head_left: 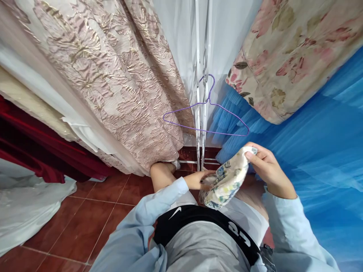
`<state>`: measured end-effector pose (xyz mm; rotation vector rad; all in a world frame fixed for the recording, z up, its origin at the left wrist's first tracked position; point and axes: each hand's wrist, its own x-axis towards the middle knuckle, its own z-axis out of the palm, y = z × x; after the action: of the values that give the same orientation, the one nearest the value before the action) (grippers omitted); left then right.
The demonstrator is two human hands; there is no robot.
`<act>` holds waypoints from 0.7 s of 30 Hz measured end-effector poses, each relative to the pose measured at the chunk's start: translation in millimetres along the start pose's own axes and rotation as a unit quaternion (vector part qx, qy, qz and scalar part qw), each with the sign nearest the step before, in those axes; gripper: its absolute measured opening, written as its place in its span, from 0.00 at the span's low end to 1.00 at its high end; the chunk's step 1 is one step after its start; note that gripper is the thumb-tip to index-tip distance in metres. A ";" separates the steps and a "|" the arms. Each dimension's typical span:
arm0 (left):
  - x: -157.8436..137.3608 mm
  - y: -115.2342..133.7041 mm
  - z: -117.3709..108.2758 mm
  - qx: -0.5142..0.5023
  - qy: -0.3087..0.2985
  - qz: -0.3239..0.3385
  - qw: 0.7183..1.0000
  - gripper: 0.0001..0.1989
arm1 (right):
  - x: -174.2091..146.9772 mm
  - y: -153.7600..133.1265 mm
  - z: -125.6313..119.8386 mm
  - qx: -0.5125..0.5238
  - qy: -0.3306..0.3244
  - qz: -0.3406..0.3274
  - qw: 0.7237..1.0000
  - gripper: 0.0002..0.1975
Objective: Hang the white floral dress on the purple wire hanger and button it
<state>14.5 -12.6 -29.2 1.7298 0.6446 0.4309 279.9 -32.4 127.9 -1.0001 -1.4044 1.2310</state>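
Observation:
A white cloth with a blue, green and yellow flower print is bunched in front of my lap. My right hand pinches its upper right end between thumb and fingers. At the cloth's left side, my left hand grips it, with the fingers partly hidden by the fabric. Just above and apart from both hands, a purple hanger hangs bare on a white metal rack. What kind of item the cloth is, I cannot tell.
Pink-gold brocade fabric hangs on the left, beside dark red velvet and white cloth. Blue tulle and a cream floral fabric hang close on the right. Red tiles cover the floor.

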 end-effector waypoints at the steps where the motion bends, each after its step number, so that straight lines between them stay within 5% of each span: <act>1: -3.1 1.6 -4.5 0.056 0.022 -0.006 0.998 0.36 | 1.7 -1.1 -9.0 -0.004 0.017 0.006 1.000 0.19; 6: -20.3 21.4 -71.1 0.229 0.193 0.037 0.954 0.15 | 15.0 2.5 -59.8 -0.069 -0.017 0.071 0.995 0.21; 9: -28.1 46.1 -98.6 0.269 0.248 0.105 0.925 0.19 | 33.6 15.4 -77.9 -0.113 -0.013 0.056 0.992 0.19; 15: -22.9 105.5 -59.8 0.236 0.213 0.206 0.926 0.15 | 95.4 40.0 -80.2 -0.088 0.169 -0.070 0.979 0.07; 18: -11.4 121.2 -38.4 0.243 0.193 0.225 0.924 0.14 | 128.7 41.8 -74.7 -0.063 0.167 -0.063 0.982 0.06; 21: -0.1 122.6 -33.0 0.277 0.168 0.208 0.923 0.17 | 150.8 42.0 -67.7 -0.006 0.100 -0.007 0.995 0.06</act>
<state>18.5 -7.9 97.7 2.3752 0.6810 0.9245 318.2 132.7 109.2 -1.0883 -1.2612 1.0816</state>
